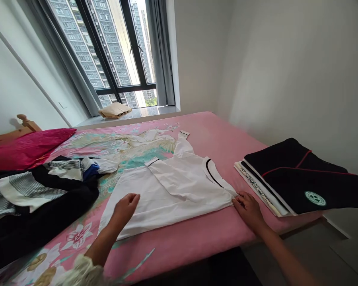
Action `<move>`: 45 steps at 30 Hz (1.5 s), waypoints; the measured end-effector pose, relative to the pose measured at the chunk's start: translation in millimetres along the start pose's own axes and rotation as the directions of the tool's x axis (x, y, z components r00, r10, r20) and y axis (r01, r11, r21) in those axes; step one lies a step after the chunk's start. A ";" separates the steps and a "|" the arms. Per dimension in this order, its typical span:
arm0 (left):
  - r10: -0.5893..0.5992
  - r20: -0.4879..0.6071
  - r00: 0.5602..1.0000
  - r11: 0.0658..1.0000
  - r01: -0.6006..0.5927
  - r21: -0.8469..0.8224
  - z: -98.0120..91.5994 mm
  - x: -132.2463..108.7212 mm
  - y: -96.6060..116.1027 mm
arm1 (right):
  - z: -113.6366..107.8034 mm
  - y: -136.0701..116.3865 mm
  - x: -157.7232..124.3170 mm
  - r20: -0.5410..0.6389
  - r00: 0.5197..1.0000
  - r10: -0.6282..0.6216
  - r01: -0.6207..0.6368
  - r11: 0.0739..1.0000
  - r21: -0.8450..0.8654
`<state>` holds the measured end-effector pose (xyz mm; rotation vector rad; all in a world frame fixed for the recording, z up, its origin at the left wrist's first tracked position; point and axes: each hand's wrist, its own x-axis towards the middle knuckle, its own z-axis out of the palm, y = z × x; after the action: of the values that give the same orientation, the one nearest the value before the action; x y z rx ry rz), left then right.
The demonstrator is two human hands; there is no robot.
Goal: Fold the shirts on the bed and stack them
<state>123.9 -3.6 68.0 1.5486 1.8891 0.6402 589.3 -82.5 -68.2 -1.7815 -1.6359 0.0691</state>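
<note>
A white T-shirt (179, 186) with black trim lies on the bed, one side folded over its body and a sleeve crossing the middle. Its neckline (214, 174), edged with a black band, points to the right. The other sleeve (183, 143) stretches toward the window. At the shirt's near right corner, my right hand (248, 206) pinches the fabric between thumb and fingers. My left hand (125, 208) is over the lower left part of the shirt, fingers curled together, with nothing visible in them.
To the right, folded clothes are stacked under a black garment (298, 174) with red piping. Loose black and striped clothes (47, 190) lie heaped on the left by a red pillow (30, 149). A beige folded item (115, 110) rests on the windowsill. The pink bed (203, 127) borders a wall.
</note>
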 end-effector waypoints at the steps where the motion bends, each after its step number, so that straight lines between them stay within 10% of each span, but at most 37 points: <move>1: -0.044 0.074 0.996 0.997 0.049 -0.059 14.2 9.0 16.3 | -0.9 -1.3 0.7 -0.007 1.000 -0.001 0.001 1.000 0.006; 8: -0.123 0.218 0.968 0.949 0.179 -0.259 99.0 73.3 73.3 | -7.4 -10.6 5.0 -0.009 1.000 0.027 -0.027 0.999 0.020; 16: 0.199 -0.111 0.974 0.861 -0.228 -0.455 100.5 89.7 130.5 | -10.5 -12.8 6.0 0.002 0.998 0.062 -0.062 0.996 0.058; 26: 0.185 0.051 0.981 0.955 -0.167 -0.243 126.3 114.5 96.4 | -9.4 -13.0 8.2 0.006 0.999 0.052 -0.052 0.998 0.020; 32: 0.276 0.012 0.961 0.959 -0.275 -0.060 42.4 98.9 54.9 | -7.5 -8.4 3.8 -0.018 1.000 0.012 -0.012 1.000 0.015; 37: 0.169 0.030 0.985 0.981 -0.171 0.096 -49.5 40.2 -32.7 | -1.2 3.3 -2.2 0.009 1.000 -0.021 0.021 1.000 -0.001; 41: 0.014 0.105 0.994 0.993 -0.026 0.115 -73.4 1.8 -101.2 | 2.9 11.7 -7.8 0.042 0.999 0.026 -0.025 0.999 -0.036; 45: -0.024 0.134 0.991 0.996 0.011 0.094 -71.1 -7.9 -121.3 | 5.0 18.6 -9.0 0.084 0.992 0.092 -0.087 0.994 -0.059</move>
<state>-9.2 -34.9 34.2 1.5898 1.8517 0.4338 600.9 -87.4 -85.3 -1.9177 -1.6321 0.1460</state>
